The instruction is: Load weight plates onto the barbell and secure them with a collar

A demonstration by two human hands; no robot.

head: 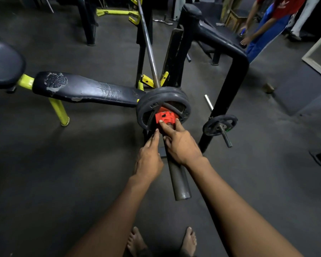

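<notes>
A steel barbell (149, 47) lies on the yellow hooks of a bench rack, its thick sleeve (179, 180) pointing toward me. Two black weight plates (152, 101) sit on the sleeve, side by side. A red collar (164, 116) is on the sleeve, pressed against the outer plate. My right hand (180, 143) is over the sleeve, with index finger and another fingertip on the collar's near face. My left hand (149, 156) is beside the sleeve on the left, fingers straight, its fingertips touching the collar's lower left edge.
A worn black bench (85, 89) with yellow legs extends left. A black frame (230, 75) stands right, with a small plate on a short bar (220, 125) beside it. A person in a red shirt (278, 8) stands far right. My bare feet are below on the dark floor.
</notes>
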